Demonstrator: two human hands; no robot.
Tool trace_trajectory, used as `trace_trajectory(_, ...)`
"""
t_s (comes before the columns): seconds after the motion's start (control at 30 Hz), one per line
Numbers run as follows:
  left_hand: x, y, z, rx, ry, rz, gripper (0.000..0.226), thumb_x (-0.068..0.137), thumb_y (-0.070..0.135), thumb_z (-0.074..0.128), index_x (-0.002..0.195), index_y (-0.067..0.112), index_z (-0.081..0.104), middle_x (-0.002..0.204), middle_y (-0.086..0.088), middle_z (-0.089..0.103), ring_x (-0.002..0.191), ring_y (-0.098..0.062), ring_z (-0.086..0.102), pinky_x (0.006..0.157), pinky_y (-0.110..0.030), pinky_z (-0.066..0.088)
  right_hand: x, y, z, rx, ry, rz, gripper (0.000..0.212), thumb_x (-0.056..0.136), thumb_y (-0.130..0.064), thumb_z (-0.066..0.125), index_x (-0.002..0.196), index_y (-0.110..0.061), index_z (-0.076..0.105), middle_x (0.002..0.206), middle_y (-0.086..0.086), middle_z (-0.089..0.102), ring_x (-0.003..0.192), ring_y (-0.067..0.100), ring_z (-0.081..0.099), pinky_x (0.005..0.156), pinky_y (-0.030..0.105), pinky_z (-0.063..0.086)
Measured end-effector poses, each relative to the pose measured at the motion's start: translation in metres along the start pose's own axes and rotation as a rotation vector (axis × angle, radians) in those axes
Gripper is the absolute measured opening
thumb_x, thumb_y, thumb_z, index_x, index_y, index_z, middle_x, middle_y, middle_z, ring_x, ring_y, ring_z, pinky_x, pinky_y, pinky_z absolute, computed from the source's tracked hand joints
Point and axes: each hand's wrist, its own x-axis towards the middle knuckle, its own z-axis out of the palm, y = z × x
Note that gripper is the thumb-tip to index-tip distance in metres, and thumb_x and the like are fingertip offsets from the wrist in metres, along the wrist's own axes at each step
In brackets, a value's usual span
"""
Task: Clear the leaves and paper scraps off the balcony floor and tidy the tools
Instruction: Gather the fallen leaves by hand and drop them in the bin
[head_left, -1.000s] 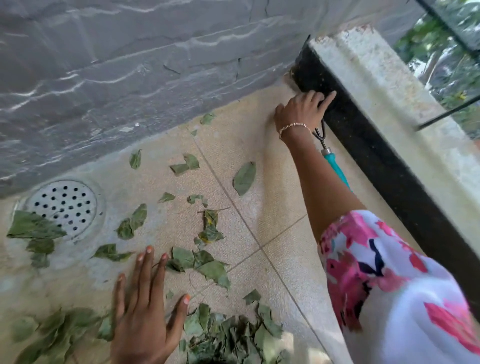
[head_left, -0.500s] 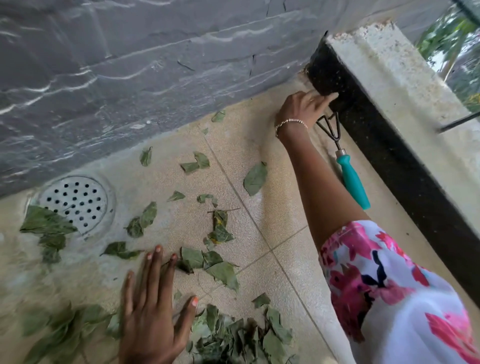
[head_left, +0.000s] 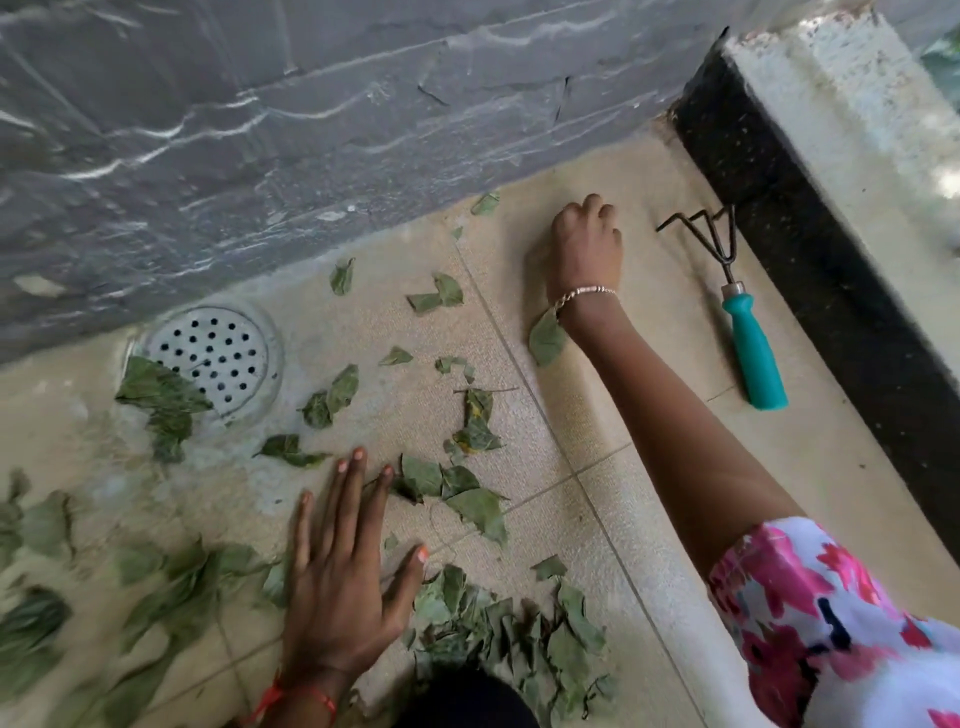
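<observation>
**Balcony corner: grey stone wall (head_left: 260, 130), beige tiled floor (head_left: 649, 519), black-faced ledge (head_left: 831, 291).**
Leaves (head_left: 478, 509) lie scattered over the tiles, thickest beside the left hand (head_left: 337, 587), which lies flat with fingers straight and spread. The right hand (head_left: 584, 249), knuckles up near the wall, has its fingers clenched under. The teal-handled hand rake (head_left: 748, 322) lies on the floor just beside the ledge, apart from both hands. One leaf overlaps the round drain cover (head_left: 213, 356).

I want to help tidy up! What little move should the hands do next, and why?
Probably the right hand, off the rake and curled on the floor, should sweep the leaf by its wrist toward the pile beside the flat left hand. Loose leaves lie scattered, and the rake already rests by the curb.
</observation>
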Motion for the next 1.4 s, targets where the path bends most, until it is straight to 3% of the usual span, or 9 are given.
trace_trajectory(0.27, 0.006, 0.003, 0.005, -0.024, 0.029, -0.006, 0.072, 0.085, 0.052, 0.040, 0.144, 0.012, 0.032, 0.156, -0.009, 0.019, 0.144, -0.019, 0.015, 0.118, -0.041, 0.008, -0.066, 0.007, 0.009, 0.314, 0.047, -0.152, 0.031, 0.088, -0.014, 0.045, 0.114, -0.006, 0.058, 0.124, 0.015, 0.051, 0.120, 0.032, 0.042, 0.094, 0.037, 0.038)
trace_trajectory(0.4, 0.002, 0.000, 0.003, -0.027, 0.012, -0.033, 0.073, 0.084, 0.052, 0.039, 0.146, 0.016, 0.028, 0.157, -0.004, 0.013, 0.145, -0.015, 0.008, 0.118, -0.038, 0.004, -0.096, 0.004, 0.030, 0.449, -0.051, -0.182, 0.055, 0.097, -0.035, 0.035, 0.145, -0.010, 0.027, 0.155, 0.012, 0.015, 0.144, 0.025, 0.009, 0.117, 0.036, 0.005)
trace_trajectory(0.57, 0.023, 0.007, -0.017, -0.150, 0.105, -0.052, 0.073, 0.079, 0.052, 0.041, 0.141, 0.013, 0.035, 0.147, -0.011, 0.035, 0.135, -0.023, 0.028, 0.115, -0.039, 0.016, -0.100, 0.005, 0.036, 0.247, -0.037, -0.237, 0.071, 0.092, -0.055, 0.023, 0.148, -0.012, 0.012, 0.157, 0.009, 0.004, 0.145, 0.019, 0.000, 0.118, 0.035, -0.003)
trace_trajectory(0.7, 0.102, 0.008, -0.053, -0.242, 0.192, -0.003, 0.068, 0.080, 0.052, 0.044, 0.137, 0.015, 0.039, 0.147, -0.008, 0.030, 0.140, -0.024, 0.020, 0.117, -0.044, 0.013, -0.098, 0.005, 0.035, 0.230, -0.036, -0.238, 0.071, 0.093, -0.054, 0.025, 0.148, -0.010, 0.013, 0.157, 0.010, 0.004, 0.145, 0.020, 0.000, 0.118, 0.037, -0.002)
trace_trajectory(0.87, 0.182, -0.006, -0.057, -0.300, 0.044, 0.003, 0.066, 0.090, 0.044, 0.053, 0.143, 0.013, 0.028, 0.154, -0.006, 0.017, 0.144, -0.022, 0.010, 0.116, -0.033, 0.010, -0.100, 0.003, 0.037, 0.171, -0.039, -0.234, 0.071, 0.093, -0.053, 0.021, 0.149, -0.010, 0.011, 0.157, 0.010, 0.003, 0.145, 0.021, 0.000, 0.118, 0.038, -0.001)
trace_trajectory(1.07, 0.170, -0.004, -0.048, -0.646, -0.001, 0.228, 0.034, 0.083, 0.015, 0.065, 0.115, 0.004, 0.058, 0.124, -0.008, 0.052, 0.117, -0.020, 0.051, 0.104, -0.029, 0.040, -0.102, 0.005, 0.037, 0.188, -0.005, -0.232, 0.070, 0.094, -0.052, 0.024, 0.148, -0.009, 0.014, 0.156, 0.011, 0.005, 0.145, 0.021, 0.001, 0.118, 0.037, -0.001)
trace_trajectory(1.2, 0.160, 0.000, -0.041, -0.670, 0.155, 0.143, 0.048, 0.086, 0.022, 0.063, 0.131, 0.013, 0.049, 0.141, -0.005, 0.041, 0.132, -0.016, 0.038, 0.111, -0.021, 0.028, -0.104, 0.002, 0.035, 0.250, -0.010, -0.260, 0.068, 0.095, -0.050, 0.029, 0.148, -0.011, 0.014, 0.156, 0.007, 0.009, 0.145, 0.018, 0.004, 0.118, 0.036, -0.004)
trace_trajectory(1.3, 0.147, 0.006, -0.026, -0.613, 0.087, 0.065, 0.070, 0.088, 0.029, 0.062, 0.146, 0.018, 0.025, 0.155, 0.001, 0.022, 0.141, -0.012, 0.023, 0.115, -0.027, 0.022, -0.106, 0.004, 0.035, 0.275, -0.007, -0.304, 0.068, 0.094, -0.050, 0.028, 0.149, -0.014, 0.010, 0.156, 0.004, 0.010, 0.144, 0.015, 0.006, 0.118, 0.037, -0.005)
trace_trajectory(1.4, 0.147, 0.009, -0.020, -0.558, 0.162, 0.052, 0.080, 0.085, 0.033, 0.065, 0.148, 0.017, 0.019, 0.156, 0.002, 0.020, 0.141, -0.012, 0.023, 0.112, -0.022, 0.023, -0.102, 0.005, 0.034, 0.287, -0.013, -0.336, 0.069, 0.092, -0.053, 0.023, 0.149, -0.017, 0.009, 0.156, 0.001, 0.010, 0.144, 0.014, 0.007, 0.118, 0.039, -0.005)
